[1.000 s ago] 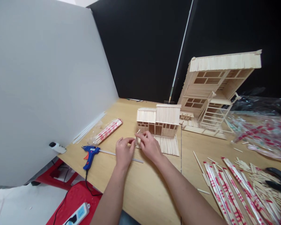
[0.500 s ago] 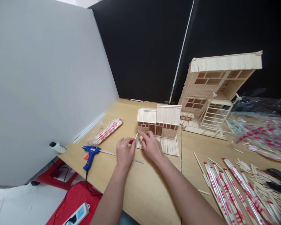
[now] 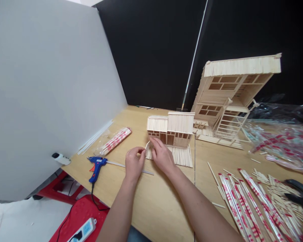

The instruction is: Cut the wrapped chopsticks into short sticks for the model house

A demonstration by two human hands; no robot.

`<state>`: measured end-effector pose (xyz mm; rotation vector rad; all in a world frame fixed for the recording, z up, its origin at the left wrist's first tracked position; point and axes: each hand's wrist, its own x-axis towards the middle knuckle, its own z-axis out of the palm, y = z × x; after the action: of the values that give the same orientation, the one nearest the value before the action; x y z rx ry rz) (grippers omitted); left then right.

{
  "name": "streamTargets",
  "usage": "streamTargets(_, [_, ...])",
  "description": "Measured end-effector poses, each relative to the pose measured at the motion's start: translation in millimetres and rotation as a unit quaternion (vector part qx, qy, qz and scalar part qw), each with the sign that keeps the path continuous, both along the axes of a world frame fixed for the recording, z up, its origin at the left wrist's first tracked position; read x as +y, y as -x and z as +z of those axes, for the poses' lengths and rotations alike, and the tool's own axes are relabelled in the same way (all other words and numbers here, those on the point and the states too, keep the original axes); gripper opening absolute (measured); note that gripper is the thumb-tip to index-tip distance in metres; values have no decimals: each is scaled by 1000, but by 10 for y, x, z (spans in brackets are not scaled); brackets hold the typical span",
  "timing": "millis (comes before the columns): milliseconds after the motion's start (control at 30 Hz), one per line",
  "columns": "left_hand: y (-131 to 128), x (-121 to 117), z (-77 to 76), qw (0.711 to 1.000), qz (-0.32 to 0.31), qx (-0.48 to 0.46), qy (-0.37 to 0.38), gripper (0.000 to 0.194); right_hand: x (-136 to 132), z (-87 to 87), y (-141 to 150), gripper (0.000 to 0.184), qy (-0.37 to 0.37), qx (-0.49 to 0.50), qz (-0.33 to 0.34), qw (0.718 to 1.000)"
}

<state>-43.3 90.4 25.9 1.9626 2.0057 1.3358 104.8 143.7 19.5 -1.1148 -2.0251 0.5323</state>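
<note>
A small model house (image 3: 178, 123) of pale wooden sticks stands in front of me, its slatted porch floor (image 3: 183, 156) facing my side. My left hand (image 3: 134, 163) is at the porch's left front corner, thumb and forefinger closed in a pinch. What lies between those fingertips is too small to make out. My right hand (image 3: 163, 155) reaches over the porch, its fingers pressed together near the left end of the house front. Between the two hands, a thin pale wooden piece (image 3: 147, 145) stands at the porch's left edge. My fingers partly cover it.
Left lie a blue glue gun (image 3: 98, 168) with a glue stick (image 3: 147, 172) behind it and a bagged stick bundle (image 3: 117, 140). A larger stick house (image 3: 217, 97) stands back right. Packed sticks (image 3: 242, 205), loose pieces and black-handled tool (image 3: 299, 193) lie right.
My right forefinger, stretched out before, has drawn in beside the other fingers at the porch's left edge. My left hand keeps its pinch in nearly the same place.
</note>
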Motion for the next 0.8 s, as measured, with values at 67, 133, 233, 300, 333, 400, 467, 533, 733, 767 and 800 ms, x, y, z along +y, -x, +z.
streamTargets(67, [2, -4, -7, 1000, 0, -10, 3, 9, -3, 8, -5, 55, 6, -5, 7, 1000])
streamTargets(133, [5, -4, -9, 1000, -4, -19, 4, 8, -10, 24, -14, 57, 16, -15, 19, 1000])
streamTargets(233, [11, 4, -14, 999, -19, -37, 4, 8, -19, 45, -27, 62, 29, -28, 32, 999])
streamTargets(300, [13, 12, -24, 998, -31, -51, 4, 8, -20, 49, -30, 62, 29, -32, 35, 998])
streamTargets(333, [13, 16, -31, 998, -35, -57, 6, 9, -20, 47, -29, 62, 27, -33, 35, 998])
streamTargets(400, [10, 22, -44, 997, -39, -69, 11, 10, -18, 40, -24, 62, 23, -37, 32, 999])
streamTargets(467, [4, 23, -52, 996, -39, -76, 18, 10, -14, 30, -17, 63, 18, -44, 30, 998])
streamTargets(533, [-2, 22, -54, 996, -36, -80, 25, 9, -8, 21, -11, 64, 11, -48, 30, 998])
streamTargets(733, [-4, 9, -42, 995, -19, -86, 37, 11, 4, 15, -12, 66, 3, -52, 27, 998])
streamTargets(767, [0, 9, -42, 995, -16, -90, 37, 11, 4, 17, -13, 66, 3, -53, 26, 998])
streamTargets(800, [5, 10, -44, 995, -12, -95, 38, 12, 4, 18, -14, 67, 2, -52, 26, 998])
